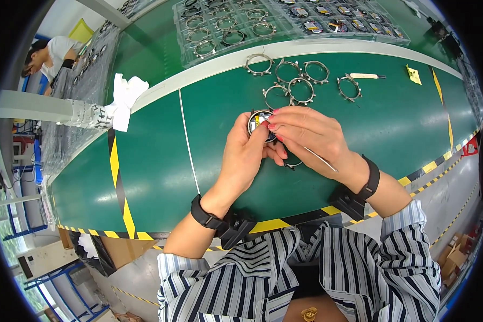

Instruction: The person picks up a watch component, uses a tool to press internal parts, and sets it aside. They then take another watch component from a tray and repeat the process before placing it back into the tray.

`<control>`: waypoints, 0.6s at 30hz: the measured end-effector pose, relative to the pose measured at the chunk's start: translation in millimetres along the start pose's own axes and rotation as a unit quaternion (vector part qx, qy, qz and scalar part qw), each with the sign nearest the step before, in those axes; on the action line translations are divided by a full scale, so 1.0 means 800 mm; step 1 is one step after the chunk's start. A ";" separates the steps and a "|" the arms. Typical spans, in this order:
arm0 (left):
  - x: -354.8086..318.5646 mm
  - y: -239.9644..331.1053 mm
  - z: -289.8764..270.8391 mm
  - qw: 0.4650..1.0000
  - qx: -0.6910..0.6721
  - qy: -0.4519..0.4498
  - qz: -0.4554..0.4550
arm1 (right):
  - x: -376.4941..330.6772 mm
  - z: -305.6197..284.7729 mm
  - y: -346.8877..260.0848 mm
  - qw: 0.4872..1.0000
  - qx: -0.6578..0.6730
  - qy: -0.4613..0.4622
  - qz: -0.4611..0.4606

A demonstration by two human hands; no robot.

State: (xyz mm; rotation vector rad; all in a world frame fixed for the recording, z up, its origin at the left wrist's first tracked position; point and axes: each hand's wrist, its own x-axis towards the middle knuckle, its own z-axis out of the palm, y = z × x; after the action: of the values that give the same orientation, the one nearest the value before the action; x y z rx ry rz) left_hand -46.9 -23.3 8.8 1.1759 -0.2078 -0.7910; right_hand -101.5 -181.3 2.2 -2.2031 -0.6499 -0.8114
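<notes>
My left hand (240,153) is closed around a round watch case (250,124) with small electronic parts and a yellow piece inside. My right hand (319,131) has its fingertips pinched together at the case's right side. A thin, pale rod-like tool (322,160) runs back from under its fingers; its working end is hidden. Beneath the right hand, part of another metal ring (293,165) shows. Several bare watch case rings (301,102) lie on the green table just beyond my hands, and one ring (349,99) lies apart to the right.
Clear trays (184,51) of rings and small modules stand beyond the table's pale rim (214,65). A yellow-handled tool (364,76) and a yellow scrap (413,75) lie at far right. At left is a metal post (32,105) wrapped with white material. Another person (56,56) sits far left.
</notes>
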 end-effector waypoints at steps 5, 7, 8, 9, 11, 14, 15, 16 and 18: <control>-0.001 -0.001 0.001 1.000 0.009 0.009 0.002 | 0.000 0.003 -0.007 1.000 -0.030 -0.001 -0.004; -0.001 -0.003 0.003 1.000 0.023 0.018 0.004 | 0.000 0.004 -0.009 0.999 -0.042 0.001 -0.011; -0.002 -0.004 0.004 0.999 0.037 0.028 0.006 | 0.000 0.004 -0.010 0.999 -0.050 -0.002 -0.012; -0.002 -0.005 0.004 0.998 0.051 0.038 0.008 | 0.000 0.004 -0.012 0.998 -0.058 -0.005 -0.014; -0.005 -0.004 0.003 0.998 0.052 0.040 -0.002 | 0.000 0.006 -0.014 0.998 -0.067 -0.008 -0.015; -0.008 -0.002 0.005 0.997 0.056 0.041 -0.022 | -0.002 0.010 -0.013 0.997 -0.075 -0.006 -0.026; -0.009 -0.003 0.005 0.997 0.070 0.041 -0.018 | -0.003 0.010 -0.013 0.997 -0.076 -0.005 -0.025; -0.011 -0.005 0.006 0.995 0.084 0.041 -0.015 | -0.003 0.010 -0.013 0.997 -0.074 -0.001 -0.028; -0.013 -0.004 0.004 0.994 0.098 0.041 -0.010 | -0.004 0.012 -0.013 0.997 -0.069 0.007 -0.035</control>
State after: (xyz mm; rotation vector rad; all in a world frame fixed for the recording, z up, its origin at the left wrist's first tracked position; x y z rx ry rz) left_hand -57.6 -19.9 9.6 1.3945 -0.2087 -0.7511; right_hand -107.1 -168.2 -0.6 -2.3076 -0.6852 -0.9315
